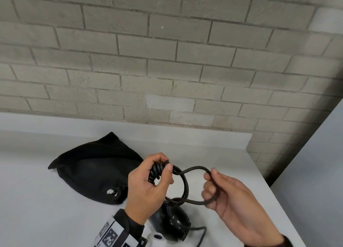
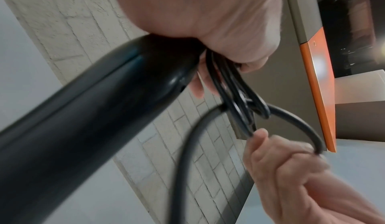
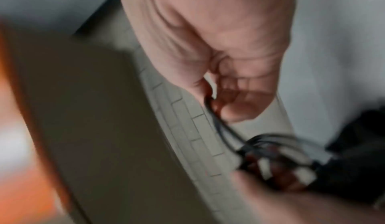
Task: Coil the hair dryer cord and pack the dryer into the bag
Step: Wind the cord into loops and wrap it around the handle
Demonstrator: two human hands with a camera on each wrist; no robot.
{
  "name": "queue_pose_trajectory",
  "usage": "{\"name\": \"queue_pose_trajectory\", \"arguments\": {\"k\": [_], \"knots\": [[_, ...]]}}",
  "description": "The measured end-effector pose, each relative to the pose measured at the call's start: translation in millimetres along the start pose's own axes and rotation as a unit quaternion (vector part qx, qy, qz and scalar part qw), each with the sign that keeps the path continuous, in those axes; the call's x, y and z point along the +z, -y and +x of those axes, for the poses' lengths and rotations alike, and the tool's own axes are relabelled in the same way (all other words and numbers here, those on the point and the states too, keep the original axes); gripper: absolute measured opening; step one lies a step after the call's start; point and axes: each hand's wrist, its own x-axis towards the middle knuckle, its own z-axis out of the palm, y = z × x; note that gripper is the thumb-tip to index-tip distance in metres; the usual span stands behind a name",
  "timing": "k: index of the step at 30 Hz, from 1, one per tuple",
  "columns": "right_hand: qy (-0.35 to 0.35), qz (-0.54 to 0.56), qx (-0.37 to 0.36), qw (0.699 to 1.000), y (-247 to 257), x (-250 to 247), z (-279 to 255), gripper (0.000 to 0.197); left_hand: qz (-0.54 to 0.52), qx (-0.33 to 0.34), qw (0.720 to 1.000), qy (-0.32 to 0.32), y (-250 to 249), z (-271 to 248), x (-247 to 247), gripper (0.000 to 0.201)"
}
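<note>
My left hand (image 1: pixel 157 174) is curled round the black hair dryer's handle together with several loops of its black cord (image 1: pixel 183 187). The dryer (image 1: pixel 172 222) hangs below that hand, its round rear grille close to the white counter (image 1: pixel 55 219); in the left wrist view its glossy body (image 2: pixel 100 104) fills the left side. My right hand (image 1: pixel 213 187) pinches a fresh loop of cord (image 1: pixel 196 168) just right of the left hand, and its fingers (image 2: pixel 277 153) curl on the loop. A black drawstring bag (image 1: pixel 92 169) lies on the counter to the left.
A grey brick wall (image 1: pixel 167 61) rises behind the counter. The counter's right edge (image 1: pixel 274 200) runs diagonally beside my right hand. Loose cord (image 1: pixel 200 233) trails on the counter near the dryer. An orange-edged panel (image 2: pixel 318 87) shows in the left wrist view.
</note>
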Motion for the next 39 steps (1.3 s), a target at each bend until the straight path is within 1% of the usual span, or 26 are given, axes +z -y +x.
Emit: {"name": "queue_pose_trajectory", "arguments": {"k": [1, 2, 3, 4, 6, 8, 10, 12, 14, 16, 18, 20, 21, 22, 23, 25, 26, 28, 29, 30, 33, 34, 35, 36, 37, 39], "knots": [[0.003, 0.06, 0.055, 0.997, 6.7, -2.5, 0.9, 0.026, -0.005, 0.0, 1.0, 0.003, -0.3, -0.7, 0.1, 0.01], [0.004, 0.096, 0.085, 0.992, 10.8, -6.0, 3.2, 0.027, -0.012, -0.001, 1.0, 0.008, -1.1, -1.7, 1.1, 0.01], [0.004, 0.106, 0.093, 0.99, 13.4, -7.9, 5.4, 0.028, -0.02, -0.003, 1.0, 0.013, -1.5, -2.4, 2.5, 0.012], [0.003, 0.098, 0.083, 0.992, 12.7, -9.7, 7.7, 0.03, -0.027, -0.005, 1.0, 0.016, -1.8, -3.1, 3.8, 0.015], [0.02, 0.062, 0.028, 0.997, 6.1, -11.3, 10.0, 0.035, -0.028, -0.006, 0.999, 0.016, -1.0, -2.5, 4.7, 0.023], [0.065, 0.023, -0.049, 0.996, -5.2, -15.4, 11.1, 0.043, -0.02, -0.008, 1.0, 0.008, 0.8, -0.1, 3.6, 0.018], [0.102, -0.04, -0.11, 0.988, -21.6, -21.1, 11.1, 0.049, -0.019, -0.019, 1.0, -0.013, 2.2, 1.6, 2.4, 0.013], [0.115, -0.105, -0.142, 0.978, -37.9, -23.9, 11.2, 0.047, -0.018, -0.023, 0.999, -0.023, 2.1, 2.4, 2.1, 0.011], [0.123, -0.154, -0.165, 0.966, -52.0, -21.0, 10.8, 0.044, -0.013, -0.023, 0.999, -0.019, 1.1, 3.3, 2.3, 0.01], [0.103, -0.19, -0.207, 0.954, -63.8, -16.0, 10.1, 0.035, -0.007, -0.023, 1.0, -0.014, 0.8, 4.2, 2.8, 0.011], [0.047, -0.226, -0.257, 0.938, -71.2, -13.0, 10.1, 0.026, -0.001, -0.025, 1.0, -0.012, 1.8, 4.9, 3.2, 0.013], [0.002, -0.272, -0.311, 0.911, -73.2, -11.4, 9.6, 0.019, 0.002, -0.027, 1.0, -0.011, 2.7, 5.4, 4.0, 0.014], [-0.011, -0.295, -0.336, 0.894, -72.6, -11.0, 9.2, 0.015, 0.004, -0.028, 1.0, -0.011, 2.7, 5.7, 4.4, 0.014], [-0.021, -0.305, -0.351, 0.885, -71.2, -10.7, 9.1, 0.011, 0.004, -0.03, 0.999, -0.011, 2.7, 5.9, 4.6, 0.012], [-0.035, -0.297, -0.349, 0.888, -67.3, -10.1, 9.2, 0.005, 0.002, -0.032, 0.999, -0.012, 2.5, 6.3, 4.6, 0.011], [-0.061, -0.222, -0.311, 0.922, -53.4, -10.3, 10.1, 0.008, -0.004, -0.036, 0.999, -0.013, 1.1, 6.9, 4.1, 0.008], [-0.054, -0.166, -0.284, 0.943, -43.9, -10.8, 8.7, 0.011, -0.006, -0.036, 0.999, -0.013, 0.5, 7.1, 3.8, 0.008], [-0.007, -0.043, -0.224, 0.974, -24.1, -11.2, 3.2, 0.015, -0.012, -0.04, 0.999, -0.011, 0.4, 7.7, 4.0, 0.009], [0.007, 0.002, -0.194, 0.981, -15.3, -12.8, 0.9, 0.016, -0.017, -0.046, 0.999, -0.01, 0.5, 8.0, 4.2, 0.01], [0.005, 0.028, -0.162, 0.986, -6.6, -15.3, -0.3, 0.017, -0.022, -0.051, 0.998, -0.011, 1.0, 8.0, 4.1, 0.012], [-0.03, 0.094, -0.052, 0.994, 19.5, -32.4, 2.9, 0.017, -0.022, -0.057, 0.998, -0.009, 2.8, 7.1, 3.2, 0.015], [-0.037, 0.114, -0.022, 0.993, 26.8, -40.1, 4.9, 0.021, -0.022, -0.057, 0.998, -0.009, 3.5, 7.0, 2.8, 0.017], [-0.048, 0.112, -0.007, 0.993, 33.0, -48.7, 6.4, 0.027, -0.022, -0.059, 0.998, -0.012, 4.4, 7.1, 2.4, 0.019], [-0.07, 0.076, -0.011, 0.995, 36.8, -57.4, 7.2, 0.03, -0.022, -0.062, 0.998, -0.016, 5.3, 7.3, 2.0, 0.021], [-0.101, 0.014, -0.029, 0.994, 37.7, -65.2, 8.6, 0.028, -0.02, -0.063, 0.998, -0.019, 6.1, 7.9, 1.9, 0.022], [-0.164, -0.112, -0.092, 0.976, 32.0, -73.0, 9.6, 0.022, -0.013, -0.065, 0.998, -0.017, 6.2, 8.9, 2.5, 0.022]]}}
